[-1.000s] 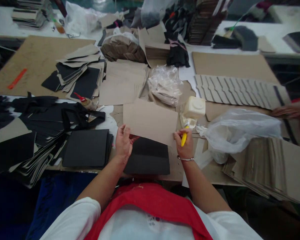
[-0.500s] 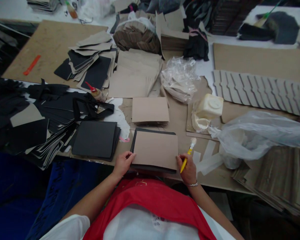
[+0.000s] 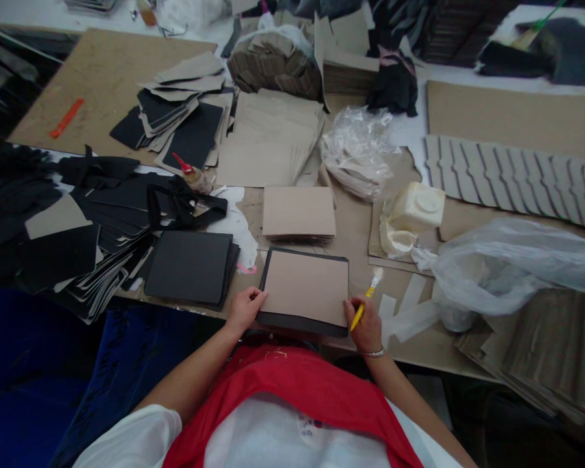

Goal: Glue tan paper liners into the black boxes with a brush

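A beige board [image 3: 306, 286] lies over a slightly larger black panel [image 3: 305, 323] at the table's front edge; black shows along its left, top and bottom sides. My left hand [image 3: 245, 308] pinches the board's lower left edge. At the right edge, my right hand [image 3: 365, 323] holds a yellow-handled brush [image 3: 363, 308], bristles pointing up and away, with fingertips touching the board. Behind is a stack of beige boards [image 3: 299, 212]. Black panels [image 3: 189, 266] are stacked to the left.
A cream plastic container [image 3: 419, 207] and clear plastic bag [image 3: 497, 260] stand right of centre. Grey-brown sheets [image 3: 550, 344] are piled at the front right. Black pieces [image 3: 58, 253] heap at the left. A red-tipped bottle [image 3: 193, 174] lies behind the black stack.
The beige board has shifted slightly up on the black panel, so a wider black strip shows along the bottom. The whole view has shifted a little.
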`<move>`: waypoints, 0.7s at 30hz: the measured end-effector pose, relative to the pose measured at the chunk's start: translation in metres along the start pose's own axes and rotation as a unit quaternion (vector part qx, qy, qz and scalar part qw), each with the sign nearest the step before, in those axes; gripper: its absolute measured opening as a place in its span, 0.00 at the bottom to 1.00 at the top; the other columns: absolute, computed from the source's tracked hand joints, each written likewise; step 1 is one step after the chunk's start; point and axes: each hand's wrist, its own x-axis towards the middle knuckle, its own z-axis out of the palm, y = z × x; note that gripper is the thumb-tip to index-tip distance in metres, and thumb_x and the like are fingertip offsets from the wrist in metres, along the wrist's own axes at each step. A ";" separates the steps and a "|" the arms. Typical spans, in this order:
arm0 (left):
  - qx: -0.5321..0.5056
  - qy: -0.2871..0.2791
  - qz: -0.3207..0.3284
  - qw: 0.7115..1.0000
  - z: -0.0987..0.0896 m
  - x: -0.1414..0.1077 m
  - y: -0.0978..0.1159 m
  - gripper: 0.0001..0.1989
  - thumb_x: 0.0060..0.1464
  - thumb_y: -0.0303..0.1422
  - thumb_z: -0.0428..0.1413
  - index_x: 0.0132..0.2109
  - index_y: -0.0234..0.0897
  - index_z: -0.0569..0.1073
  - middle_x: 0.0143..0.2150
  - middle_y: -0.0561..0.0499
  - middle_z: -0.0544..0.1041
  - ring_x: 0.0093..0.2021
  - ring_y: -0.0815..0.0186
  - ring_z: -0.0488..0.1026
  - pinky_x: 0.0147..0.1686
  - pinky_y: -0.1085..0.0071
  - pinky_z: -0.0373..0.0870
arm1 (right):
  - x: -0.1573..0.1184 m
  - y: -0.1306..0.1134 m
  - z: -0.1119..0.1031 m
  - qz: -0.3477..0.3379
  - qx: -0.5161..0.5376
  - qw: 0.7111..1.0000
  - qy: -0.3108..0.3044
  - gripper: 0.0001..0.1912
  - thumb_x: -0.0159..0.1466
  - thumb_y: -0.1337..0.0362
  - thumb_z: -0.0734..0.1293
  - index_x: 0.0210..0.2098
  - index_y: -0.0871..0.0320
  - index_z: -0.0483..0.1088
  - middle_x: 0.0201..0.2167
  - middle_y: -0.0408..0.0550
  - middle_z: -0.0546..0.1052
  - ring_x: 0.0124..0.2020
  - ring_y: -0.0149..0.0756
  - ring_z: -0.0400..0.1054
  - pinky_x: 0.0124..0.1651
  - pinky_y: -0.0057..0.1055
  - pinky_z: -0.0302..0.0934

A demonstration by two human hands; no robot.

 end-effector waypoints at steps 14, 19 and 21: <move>0.091 -0.044 0.016 0.995 -0.007 0.006 0.002 0.19 0.48 0.47 0.51 0.26 0.36 0.73 0.21 0.54 0.72 0.25 0.67 0.68 0.26 0.73 0.58 | 0.004 -0.010 -0.001 0.094 -0.025 0.993 -0.066 0.12 0.64 0.57 0.58 0.41 0.59 0.63 0.32 0.50 0.74 0.29 0.37 0.69 0.33 0.33 0.62; 0.106 -0.061 0.027 0.992 -0.009 0.008 0.005 0.19 0.48 0.47 0.51 0.25 0.36 0.72 0.21 0.54 0.72 0.24 0.67 0.67 0.26 0.73 0.58 | 0.007 -0.013 -0.002 0.099 -0.043 0.990 -0.088 0.10 0.63 0.61 0.59 0.41 0.59 0.63 0.31 0.51 0.74 0.31 0.39 0.70 0.34 0.33 0.62; 0.109 -0.064 0.030 0.992 -0.009 0.010 0.007 0.18 0.48 0.47 0.51 0.24 0.36 0.72 0.21 0.54 0.71 0.24 0.68 0.67 0.26 0.74 0.58 | 0.009 -0.014 -0.003 0.094 -0.053 0.989 -0.102 0.09 0.63 0.62 0.59 0.41 0.59 0.63 0.31 0.52 0.74 0.31 0.39 0.70 0.34 0.33 0.62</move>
